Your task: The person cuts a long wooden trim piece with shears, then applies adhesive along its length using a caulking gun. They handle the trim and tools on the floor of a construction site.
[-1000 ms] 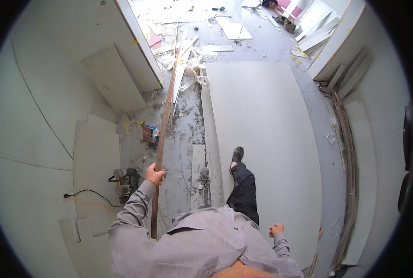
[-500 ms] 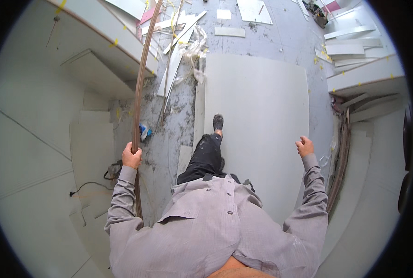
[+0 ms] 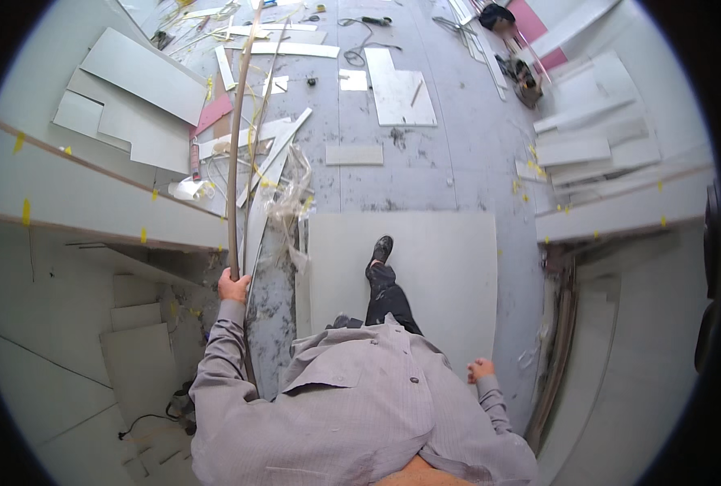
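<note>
My left hand [image 3: 233, 287] is closed around a long, thin brown strip [image 3: 233, 178], like a length of trim. The strip reaches far ahead of me, and its near part runs back along my left forearm. Out to my right side hangs my right hand [image 3: 481, 370], fingers curled in, with nothing visible in it. Under me lies a large pale flat board [image 3: 449, 267] on the floor, and one of my feet, in a dark shoe [image 3: 382, 249], is over it.
Crumpled clear plastic [image 3: 291, 190] and white offcuts [image 3: 275, 158] lie ahead left. A white panel [image 3: 401, 85] and a small board piece [image 3: 354, 155] are on the floor ahead. Taped partitions [image 3: 93, 198] flank both sides; board pieces [image 3: 575, 150] are stacked at right. A person [image 3: 522, 81] is far right.
I have moved forward, and more floor ahead has come into view. My right hand has dropped lower and closer to my body. The brown strip stays in my left hand.
</note>
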